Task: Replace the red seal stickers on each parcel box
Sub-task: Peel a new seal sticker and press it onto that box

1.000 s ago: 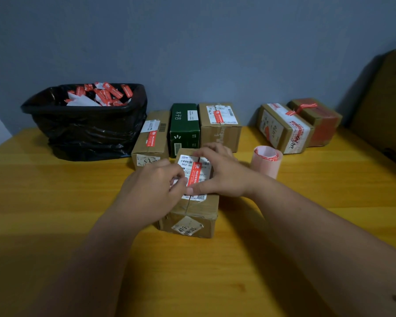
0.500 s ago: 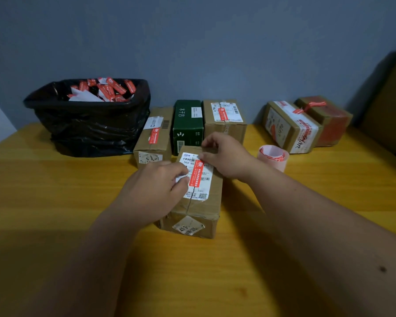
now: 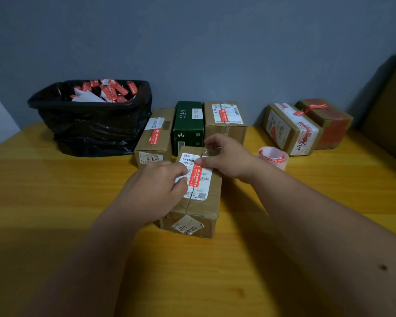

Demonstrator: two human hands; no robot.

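A brown parcel box lies in the middle of the yellow table. On its white label, a red seal sticker runs along the top seam. My left hand rests on the box's left side, its curled fingertips pressing the label beside the sticker. My right hand grips the far end of the box, thumb on the sticker's upper end. A roll of red seal stickers stands to the right of the box.
A black bin bag holding several peeled red stickers sits at the back left. Behind the parcel stand two brown boxes and a green box. Two more parcels are at the back right, beside a large carton.
My right hand slid from the middle of the sticker to the far end of the box, uncovering the sticker. My left hand stayed at the label's left side.
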